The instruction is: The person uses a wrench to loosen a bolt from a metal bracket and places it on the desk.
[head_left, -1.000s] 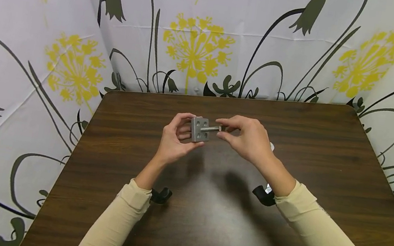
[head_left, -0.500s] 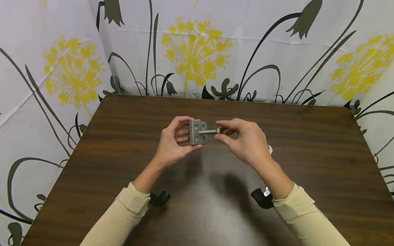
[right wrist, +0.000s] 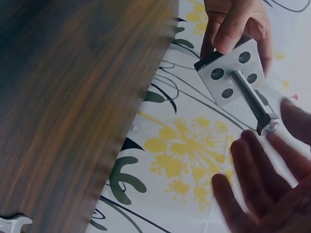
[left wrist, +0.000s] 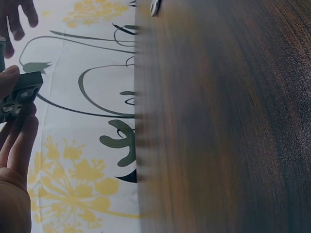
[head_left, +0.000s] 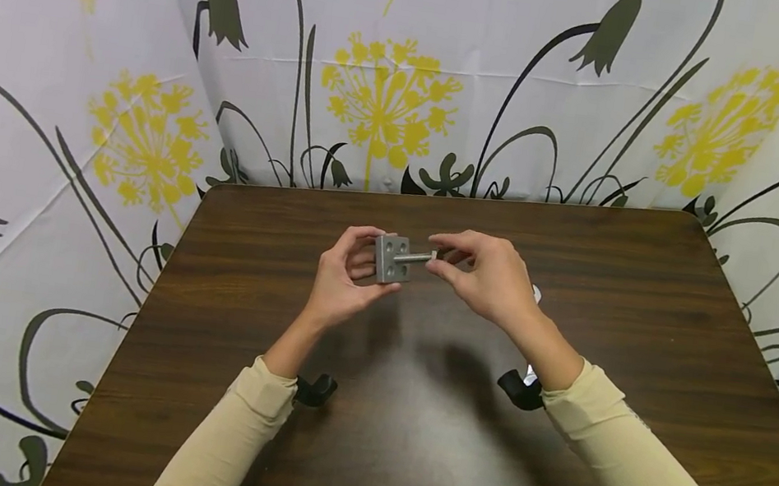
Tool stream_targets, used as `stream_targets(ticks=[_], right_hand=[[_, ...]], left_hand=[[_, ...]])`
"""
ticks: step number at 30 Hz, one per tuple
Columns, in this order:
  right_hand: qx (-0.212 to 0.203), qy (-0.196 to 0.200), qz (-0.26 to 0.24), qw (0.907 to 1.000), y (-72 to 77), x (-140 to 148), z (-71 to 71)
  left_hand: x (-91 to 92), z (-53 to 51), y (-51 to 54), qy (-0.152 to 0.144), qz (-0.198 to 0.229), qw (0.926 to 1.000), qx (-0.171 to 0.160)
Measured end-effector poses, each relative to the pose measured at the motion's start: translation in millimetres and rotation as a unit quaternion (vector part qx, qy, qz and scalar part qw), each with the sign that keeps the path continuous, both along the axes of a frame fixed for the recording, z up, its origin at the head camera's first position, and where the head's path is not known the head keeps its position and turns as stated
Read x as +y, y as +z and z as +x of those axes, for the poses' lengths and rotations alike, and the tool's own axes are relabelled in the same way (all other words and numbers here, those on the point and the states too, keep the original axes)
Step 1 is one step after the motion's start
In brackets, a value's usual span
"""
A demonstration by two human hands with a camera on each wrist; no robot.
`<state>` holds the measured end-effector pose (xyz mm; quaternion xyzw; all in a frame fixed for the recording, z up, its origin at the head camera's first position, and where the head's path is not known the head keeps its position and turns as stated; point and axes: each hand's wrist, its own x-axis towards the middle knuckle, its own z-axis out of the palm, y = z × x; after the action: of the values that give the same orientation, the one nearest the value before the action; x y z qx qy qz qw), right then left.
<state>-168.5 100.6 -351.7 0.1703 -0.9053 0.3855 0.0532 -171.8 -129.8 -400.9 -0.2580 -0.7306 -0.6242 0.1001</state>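
Observation:
My left hand [head_left: 345, 278] grips a square grey metal block [head_left: 390, 259] by its edges, above the table. Round holes show near the block's corners in the right wrist view. A hex bolt [right wrist: 251, 99] stands out from the middle hole, its threaded shank bare and its head away from the block. My right hand [head_left: 489, 278] is at the bolt head, thumb and fingers spread to either side of it. In the right wrist view, a gap shows between the thumb and the bolt head. The left wrist view has only part of the block at its left edge.
The dark wooden table [head_left: 389, 459] lies below both hands. An open-end wrench [right wrist: 14, 223] lies on it, mostly hidden behind the right forearm in the head view. A flower-patterned curtain [head_left: 271, 77] hangs behind the table. Black mounts [head_left: 316, 390] sit at the wrists.
The right fingers shift slightly about the bolt head. The block and left hand stay nearly in place, and the head view tilts a little.

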Motion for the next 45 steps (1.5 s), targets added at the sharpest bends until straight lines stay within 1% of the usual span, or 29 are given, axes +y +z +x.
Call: stream_targets(ticks=[3, 5, 7, 10, 12, 16, 18, 21, 23, 25, 28, 31, 32, 34, 38, 40, 43, 45], right_hand=[[-0.021, -0.022, 0.009, 0.9995, 0.6, -0.2, -0.6], [-0.027, -0.027, 0.017, 0.9991, 0.8, -0.3, -1.8], [-0.023, -0.014, 0.022, 0.9994, 1.1, 0.1, -2.6], [-0.003, 0.008, 0.014, 0.9999, 1.8, 1.2, -2.5], [0.002, 0.010, 0.009, 0.9999, 2.2, 1.7, -1.5], [-0.013, -0.024, 0.006, 0.9996, 2.5, 2.0, -1.0], [-0.023, -0.032, 0.003, 0.9992, 2.9, 1.7, -1.3], [-0.024, -0.015, -0.004, 0.9996, 3.5, 2.0, -1.7], [-0.022, 0.002, -0.011, 0.9997, 3.6, 2.0, -1.4], [-0.020, 0.008, -0.010, 0.9997, 3.3, 1.9, -0.8], [-0.025, -0.005, -0.006, 0.9997, 2.9, 0.8, 0.5], [-0.032, -0.023, 0.003, 0.9992, 2.1, 0.3, 1.8], [-0.032, -0.023, 0.001, 0.9992, 1.9, 0.2, 2.1], [-0.025, -0.010, -0.002, 0.9996, 1.0, 0.5, 2.3], [0.003, 0.019, -0.026, 0.9995, -0.3, -0.2, 1.8], [0.005, 0.013, -0.030, 0.9995, -1.1, -0.9, 1.8], [-0.010, -0.009, -0.026, 0.9996, -1.7, -2.0, 1.7], [-0.016, -0.014, -0.023, 0.9995, -2.2, -2.2, 1.6]], left_hand=[[1.2, -0.6, 0.3, 0.000, 0.001, 1.0000, 0.003], [2.3, -1.3, 0.7, 0.001, 0.003, 1.0000, 0.005], [2.7, -2.0, 0.3, 0.000, 0.006, 1.0000, 0.003], [2.9, -2.0, -0.7, -0.001, 0.010, 0.9999, -0.003], [2.7, -1.7, -1.4, -0.002, 0.013, 0.9999, -0.006], [3.6, -2.8, -1.1, -0.002, 0.013, 0.9999, 0.000], [3.8, -3.5, -0.6, -0.002, 0.012, 0.9999, 0.002], [3.5, -3.8, -0.5, -0.007, 0.013, 0.9999, -0.001], [2.8, -3.0, -1.1, -0.006, 0.013, 0.9999, -0.003], [2.0, -1.9, -2.1, -0.004, 0.013, 0.9999, -0.002], [1.4, -0.8, -3.2, 0.004, 0.013, 0.9999, 0.004], [1.7, -0.1, -3.7, 0.003, 0.013, 0.9999, 0.005], [1.8, 0.0, -3.7, 0.002, 0.013, 0.9999, 0.005], [1.7, 0.6, -3.9, 0.000, 0.012, 0.9999, 0.004], [0.8, 0.6, -3.8, 0.005, 0.013, 0.9999, 0.007], [0.4, 0.4, -3.4, 0.005, 0.013, 0.9999, 0.008], [0.2, -0.2, -2.0, 0.006, 0.013, 0.9999, 0.009], [0.4, -0.4, -1.0, 0.006, 0.011, 0.9999, 0.009]])
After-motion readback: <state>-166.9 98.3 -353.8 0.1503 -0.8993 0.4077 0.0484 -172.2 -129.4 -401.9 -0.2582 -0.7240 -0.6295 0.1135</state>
